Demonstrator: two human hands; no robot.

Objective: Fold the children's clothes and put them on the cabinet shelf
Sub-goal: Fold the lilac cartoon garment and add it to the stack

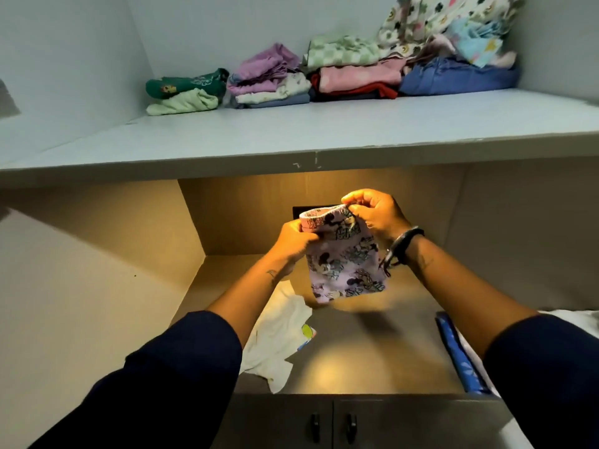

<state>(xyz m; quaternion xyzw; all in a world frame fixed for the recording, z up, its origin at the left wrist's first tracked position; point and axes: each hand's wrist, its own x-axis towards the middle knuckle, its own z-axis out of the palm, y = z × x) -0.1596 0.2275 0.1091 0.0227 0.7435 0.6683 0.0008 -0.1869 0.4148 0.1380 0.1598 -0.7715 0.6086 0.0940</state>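
Now both hands pinch the lilac printed garment (pixel 343 257) by its top edge, left hand (pixel 293 238) and right hand (pixel 377 213) level; it hangs lengthwise over the counter (pixel 372 351), below the shelf's front edge (pixel 227 163).

The blue cloth (pixel 460 354) at the right is partly covered by the right sleeve (pixel 547 367). The patterned blanket (pixel 431 17) is cut by the top edge. Prints on the lilac garment (pixel 343 264) are blurred.

home closet or bedroom cabinet: folded kids clothes (pixel 324 72) on upper shelf (pixel 291 137), cupboard doors (pixel 330 422) at bottom of frame
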